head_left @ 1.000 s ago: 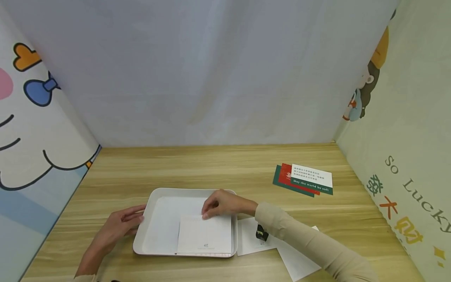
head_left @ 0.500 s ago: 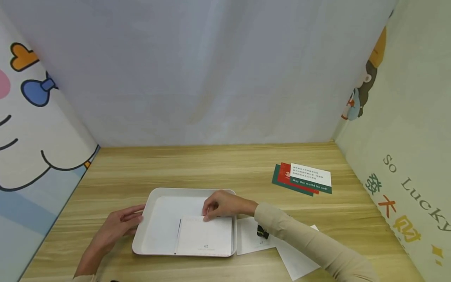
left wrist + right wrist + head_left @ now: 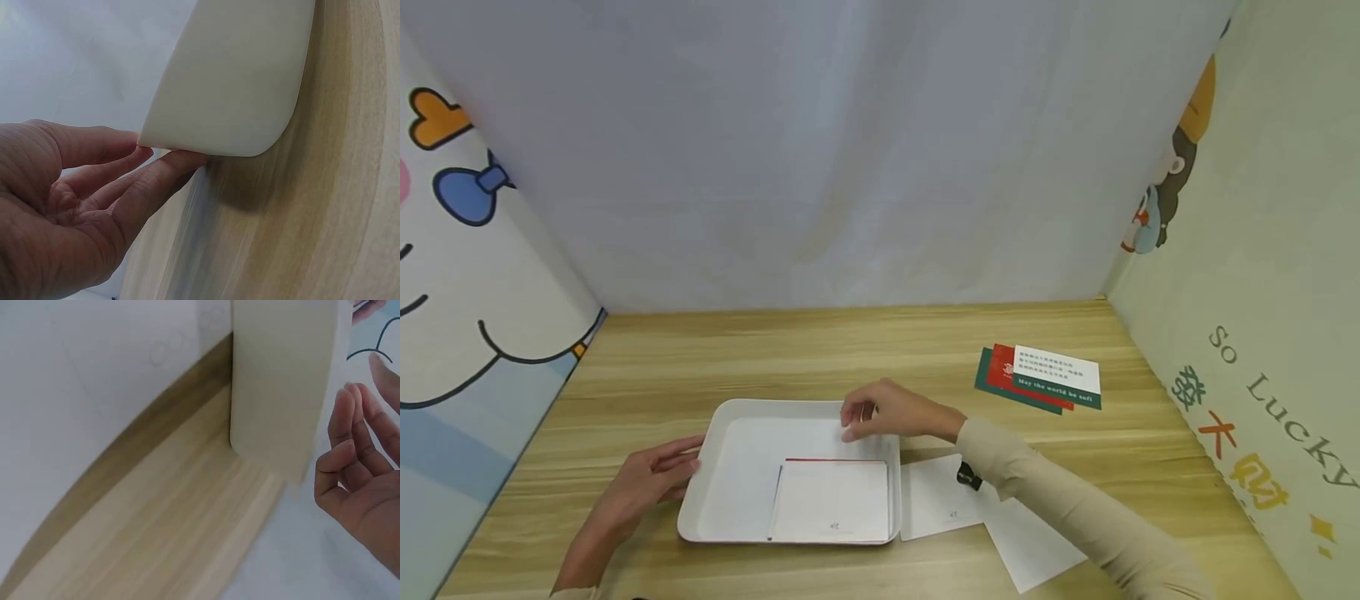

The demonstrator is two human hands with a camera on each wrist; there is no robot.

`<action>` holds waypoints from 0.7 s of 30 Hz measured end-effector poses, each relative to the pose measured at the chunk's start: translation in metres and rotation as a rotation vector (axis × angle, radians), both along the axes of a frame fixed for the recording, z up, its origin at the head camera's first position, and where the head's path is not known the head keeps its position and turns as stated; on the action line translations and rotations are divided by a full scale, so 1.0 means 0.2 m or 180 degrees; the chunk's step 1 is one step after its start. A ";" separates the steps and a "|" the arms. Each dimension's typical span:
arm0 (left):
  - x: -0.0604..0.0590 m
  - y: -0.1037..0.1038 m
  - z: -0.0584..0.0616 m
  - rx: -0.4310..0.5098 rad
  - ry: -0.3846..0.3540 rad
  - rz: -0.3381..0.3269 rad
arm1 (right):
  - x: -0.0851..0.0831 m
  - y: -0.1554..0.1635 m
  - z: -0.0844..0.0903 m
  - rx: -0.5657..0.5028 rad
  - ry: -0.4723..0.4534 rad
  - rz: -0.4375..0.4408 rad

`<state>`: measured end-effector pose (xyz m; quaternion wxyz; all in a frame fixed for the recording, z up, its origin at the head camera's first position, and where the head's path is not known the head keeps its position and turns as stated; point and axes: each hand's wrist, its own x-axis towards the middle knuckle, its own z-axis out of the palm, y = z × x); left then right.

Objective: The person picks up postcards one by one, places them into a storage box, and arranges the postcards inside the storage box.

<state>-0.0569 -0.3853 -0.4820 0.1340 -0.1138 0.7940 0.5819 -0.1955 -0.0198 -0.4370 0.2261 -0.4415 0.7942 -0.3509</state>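
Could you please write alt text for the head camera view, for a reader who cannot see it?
A white tray on a wooden table holds a white card; the left hand touches its left rim, and the right hand hovers above its far edge, holding nothing.

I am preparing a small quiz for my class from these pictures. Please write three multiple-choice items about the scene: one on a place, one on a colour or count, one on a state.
1. Where does the white card lie?
A. in the tray's near right part
B. on the coloured cards
C. under the left hand

2. What colour is the strip along the white card's far edge?
A. blue
B. red
C. yellow

3. What is the right hand doing?
A. gripping the tray's rim
B. pressing the coloured cards
C. hanging above the tray, holding nothing

Answers:
1 A: the card sits inside the white tray.
2 B: a red line borders it.
3 C: its fingers are loose and empty, while the left hand touches the tray's left edge; the coloured cards lie apart.
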 end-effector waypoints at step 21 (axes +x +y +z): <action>0.00 -0.01 0.00 0.0044 0.0016 -0.0048 | -0.21 0.63 0.18 0.0070 0.0144 -0.1174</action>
